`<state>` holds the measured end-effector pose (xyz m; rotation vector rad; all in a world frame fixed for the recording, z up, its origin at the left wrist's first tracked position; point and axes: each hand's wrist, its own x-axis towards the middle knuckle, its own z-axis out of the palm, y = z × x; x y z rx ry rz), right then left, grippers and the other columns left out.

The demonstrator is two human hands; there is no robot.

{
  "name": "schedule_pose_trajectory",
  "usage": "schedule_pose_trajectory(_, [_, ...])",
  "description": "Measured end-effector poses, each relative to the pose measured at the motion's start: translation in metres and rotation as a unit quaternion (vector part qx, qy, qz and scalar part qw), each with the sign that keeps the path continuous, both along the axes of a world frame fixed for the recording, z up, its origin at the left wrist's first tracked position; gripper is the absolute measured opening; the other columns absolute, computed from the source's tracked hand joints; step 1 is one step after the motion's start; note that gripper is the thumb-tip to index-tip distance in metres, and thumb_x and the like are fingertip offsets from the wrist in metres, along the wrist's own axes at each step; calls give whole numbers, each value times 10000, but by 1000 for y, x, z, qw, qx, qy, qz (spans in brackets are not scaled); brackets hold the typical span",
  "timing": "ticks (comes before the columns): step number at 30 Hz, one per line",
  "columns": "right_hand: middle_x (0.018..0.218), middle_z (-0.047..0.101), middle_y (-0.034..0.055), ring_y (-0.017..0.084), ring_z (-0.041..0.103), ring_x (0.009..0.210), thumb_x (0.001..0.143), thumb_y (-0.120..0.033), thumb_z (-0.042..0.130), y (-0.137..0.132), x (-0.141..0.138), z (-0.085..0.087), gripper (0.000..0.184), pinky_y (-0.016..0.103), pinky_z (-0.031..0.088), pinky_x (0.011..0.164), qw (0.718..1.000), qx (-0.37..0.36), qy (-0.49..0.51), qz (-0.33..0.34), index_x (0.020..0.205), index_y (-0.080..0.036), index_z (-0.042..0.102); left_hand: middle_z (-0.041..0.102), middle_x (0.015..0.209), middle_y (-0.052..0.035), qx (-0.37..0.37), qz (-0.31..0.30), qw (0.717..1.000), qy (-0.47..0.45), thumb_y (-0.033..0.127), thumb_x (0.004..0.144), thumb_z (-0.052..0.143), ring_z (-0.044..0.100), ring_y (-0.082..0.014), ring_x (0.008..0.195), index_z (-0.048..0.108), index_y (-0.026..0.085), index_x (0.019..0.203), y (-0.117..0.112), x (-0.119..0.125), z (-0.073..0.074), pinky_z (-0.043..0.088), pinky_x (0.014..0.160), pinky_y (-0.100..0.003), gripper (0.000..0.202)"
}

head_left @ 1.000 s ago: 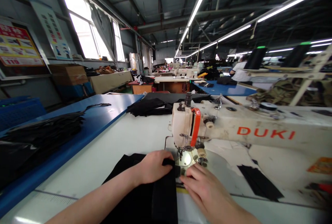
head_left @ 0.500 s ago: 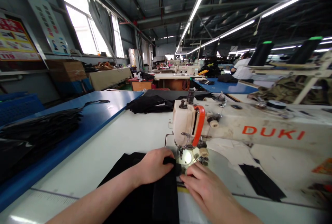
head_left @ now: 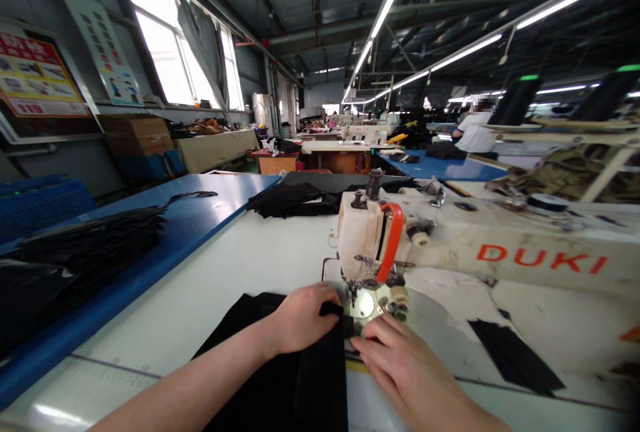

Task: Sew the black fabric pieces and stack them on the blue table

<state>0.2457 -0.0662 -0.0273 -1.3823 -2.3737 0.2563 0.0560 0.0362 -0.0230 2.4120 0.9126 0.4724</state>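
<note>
A piece of black fabric [head_left: 270, 385] lies on the pale sewing table, its right edge just in front of the sewing machine's [head_left: 370, 232] needle area. My left hand [head_left: 307, 315] is closed on the fabric near that edge, thumb and fingers bent around a fold. A small dark tab [head_left: 349, 327] sticks out to the right of the fold. My right hand [head_left: 395, 359] pinches at this tab, its fingertips close together below the lit needle plate [head_left: 364, 304]. The exact grip of the right fingertips is partly hidden.
Black strips [head_left: 515, 355] lie under the machine arm at right. A stack of black pieces [head_left: 100, 239] rests on the blue table [head_left: 240, 185] at left. More black cloth [head_left: 295, 199] lies behind the machine. Thread cones [head_left: 515, 102] stand at right; a person [head_left: 475, 132] is farther back.
The view has turned slightly left, so the machine and table appear a little farther right. Both hands keep nearly the same hold and place at the fabric edge.
</note>
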Motion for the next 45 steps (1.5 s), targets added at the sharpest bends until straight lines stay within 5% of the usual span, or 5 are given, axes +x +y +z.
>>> schedule_pose_trajectory(16, [911,522,41,208,483,906,920,-158,405,4,-5,-5,210,377,434,788,999,28,-3,-26,1004,-222,587,628,917,0,40,-1,999,21,132,756,538,595,-175,852,600,208,887,-2,1,-3,466,768,-259,164])
schedule_pose_trajectory(21, [910,519,41,203,480,901,922,-151,402,4,-7,-3,201,375,431,797,999,35,-12,-27,988,-209,583,601,1024,-34,170,13,985,20,136,800,574,542,-207,960,574,210,1012,-10,-1,-4,429,850,-332,224])
schedule_pose_trajectory(26, [884,516,32,199,480,885,915,-131,408,4,-7,-2,198,369,424,797,999,39,-14,-28,921,-212,589,632,974,-38,282,-147,946,58,170,933,455,558,-182,924,607,193,951,-15,-6,-4,421,856,-325,155])
schedule_pose_trajectory(34, [882,530,28,193,491,872,903,-129,432,5,-7,-1,200,358,424,785,998,50,-13,-39,945,-219,605,586,1221,-64,196,-132,971,17,155,931,415,516,-185,1146,530,179,1225,-35,-26,-4,396,1004,-325,317])
schedule_pose_trajectory(45, [856,540,41,207,498,866,899,-146,438,13,1,2,181,359,425,772,991,95,-43,-81,924,-209,606,566,1275,-72,177,-146,973,33,176,932,414,499,-202,1192,543,185,1244,-12,-10,-3,371,1041,-357,338])
